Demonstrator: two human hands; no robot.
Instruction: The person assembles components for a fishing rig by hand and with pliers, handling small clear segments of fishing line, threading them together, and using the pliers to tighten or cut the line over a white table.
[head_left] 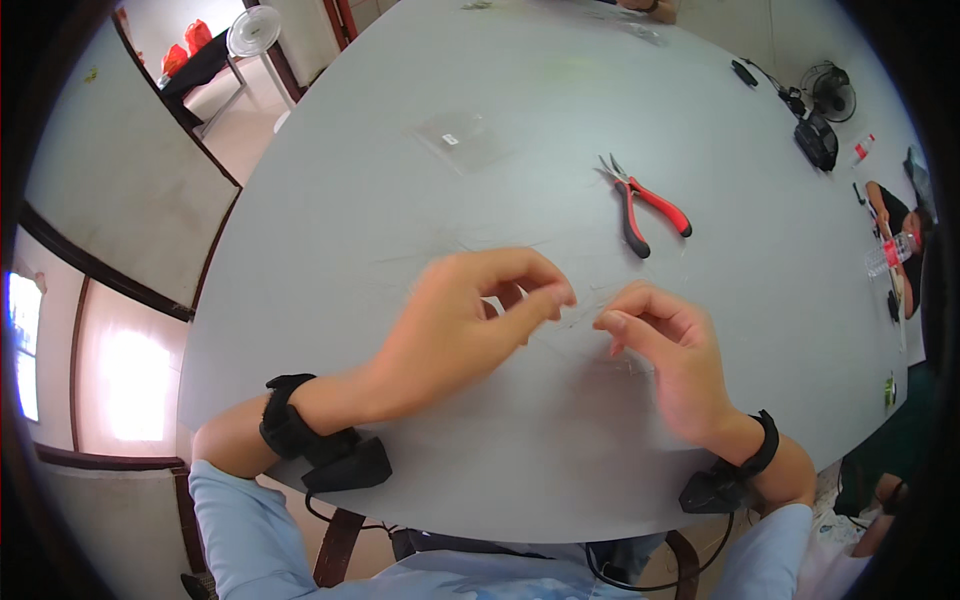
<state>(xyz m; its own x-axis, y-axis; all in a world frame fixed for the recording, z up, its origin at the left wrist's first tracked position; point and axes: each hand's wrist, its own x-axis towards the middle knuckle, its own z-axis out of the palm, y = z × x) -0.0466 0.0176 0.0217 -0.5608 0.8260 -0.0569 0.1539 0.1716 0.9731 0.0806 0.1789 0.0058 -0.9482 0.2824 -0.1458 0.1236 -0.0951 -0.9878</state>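
My left hand [455, 315] is above the grey table with thumb and forefinger pinched together. Facing it, a short gap away, my right hand [675, 350] has its fingers curled in a pinch too. Whatever either one holds is too fine to make out. Faint thin strands [585, 312] show near the fingertips, but I cannot tell whether they are held or lie on the table. Beyond my right hand lies a pair of needle-nose pliers [628, 190] with red and black handles, its jaws parted and pointing away. Neither hand touches it.
A clear plastic bag [462, 142] lies flat beyond my left hand. On the far right are a black fan [829, 93], a black pouch-like item [816, 141] and a plastic bottle [888, 256], near another person. Someone's hand [652, 8] rests at the far table edge. Black straps with cabled modules circle my wrists.
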